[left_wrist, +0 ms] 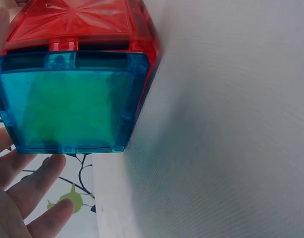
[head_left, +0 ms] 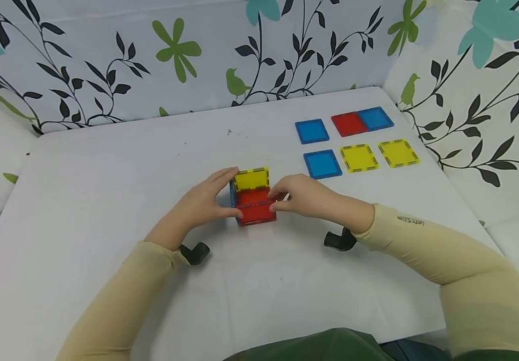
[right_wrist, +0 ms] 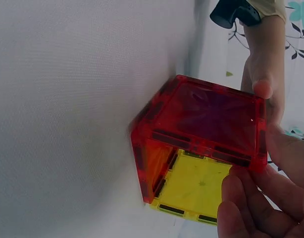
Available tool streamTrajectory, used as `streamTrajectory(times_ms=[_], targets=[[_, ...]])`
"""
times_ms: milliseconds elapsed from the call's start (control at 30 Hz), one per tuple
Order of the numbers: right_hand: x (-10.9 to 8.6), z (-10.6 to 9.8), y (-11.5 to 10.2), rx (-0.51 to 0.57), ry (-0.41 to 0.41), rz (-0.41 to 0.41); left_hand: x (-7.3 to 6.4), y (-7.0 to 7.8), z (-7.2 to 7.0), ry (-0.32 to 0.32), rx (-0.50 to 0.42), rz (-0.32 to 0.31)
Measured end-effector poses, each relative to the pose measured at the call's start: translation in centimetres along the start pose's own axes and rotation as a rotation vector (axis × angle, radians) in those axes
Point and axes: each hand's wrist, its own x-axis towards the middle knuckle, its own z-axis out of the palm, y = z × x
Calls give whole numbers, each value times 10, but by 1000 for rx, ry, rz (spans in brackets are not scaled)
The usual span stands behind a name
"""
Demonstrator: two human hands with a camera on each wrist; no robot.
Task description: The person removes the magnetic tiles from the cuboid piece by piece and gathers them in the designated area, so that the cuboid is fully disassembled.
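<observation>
Right now your box (head_left: pixel 251 195) of tiles stands near the middle of the white desk (head_left: pixel 106 200), between your two hands. Around it, a yellow tile (head_left: pixel 251 179) rises at 12 o'clock, a blue tile (left_wrist: pixel 73 106) closes the 9 o'clock side, a front red tile (head_left: pixel 259 214) stands at 6 o'clock, and a base red tile (right_wrist: pixel 154 168) lies underneath.

Your left hand (head_left: pixel 198 201) comes in from 9 o'clock and holds the box across: its thumb rests on the front red tile, its index finger reaches the yellow tile's top corner, and the other fingers spread apart behind the blue tile. Your right hand (head_left: pixel 310 196) sits at 3 o'clock, its thumb and fingers pinching the front red tile at its upper corner on that side.

From the box, your loose tiles lie flat in two rows between 1 and 3 o'clock. The far row has a blue square (head_left: pixel 312 131), then a red square (head_left: pixel 348 124) touching a second blue square (head_left: pixel 375 119). The nearer row runs from a third blue square (head_left: pixel 322 164) to two yellow squares (head_left: pixel 359 158), set slightly apart. Beyond the desk, at 12 o'clock, hangs a leaf-patterned cloth (head_left: pixel 216 50).
</observation>
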Motion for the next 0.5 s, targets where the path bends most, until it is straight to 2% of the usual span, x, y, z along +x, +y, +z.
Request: streamTrajectory(times_ms=[500], targets=[[5,4,-3,3,7,10,1,-2,4,18,-25,-8]])
